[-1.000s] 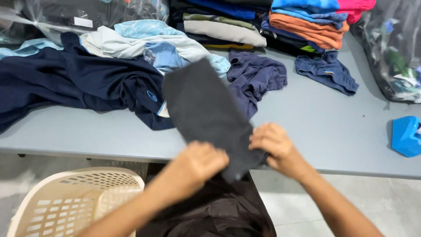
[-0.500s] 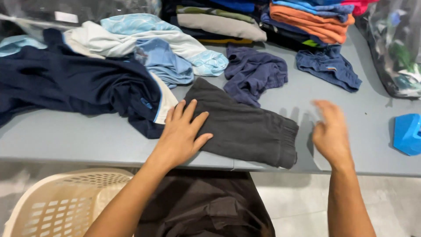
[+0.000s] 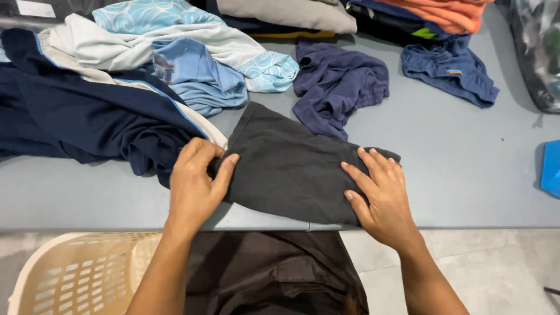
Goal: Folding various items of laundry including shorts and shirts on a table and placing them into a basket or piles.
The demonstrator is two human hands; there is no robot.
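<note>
Hands lie flat on a folded dark grey garment (image 3: 291,169) in the head view, the only view there is; the garment rests on the grey table (image 3: 455,175), close to its near edge, its long side running from upper left to lower right. Left hand (image 3: 195,184) presses the garment's left end, fingers together and extended, palm down, pinching nothing; its fingertips (image 3: 230,160) reach onto the dark cloth, while the heel of the hand sits over the table edge. Right hand (image 3: 379,192) lies on the garment's right end, fingers slightly spread and stretched toward the upper left, palm down, nothing gripped.

Just left of the garment, touching the left hand's knuckles, is a crumpled navy jacket (image 3: 87,116) with a pale trim; above that a white and light blue patterned shirt (image 3: 175,41) lies heaped, with a plain light blue piece (image 3: 198,79) under it. Behind the garment, just beside its upper edge, sits a crumpled purple-blue cloth (image 3: 338,87); further right, apart, a blue pair of shorts (image 3: 449,70). Along the far edge are folded clothes, a grey one (image 3: 291,14) and an orange one (image 3: 443,14). A bright blue object (image 3: 551,169) shows at the right border. Below the table a cream plastic laundry basket (image 3: 76,274) stands at the lower left.
</note>
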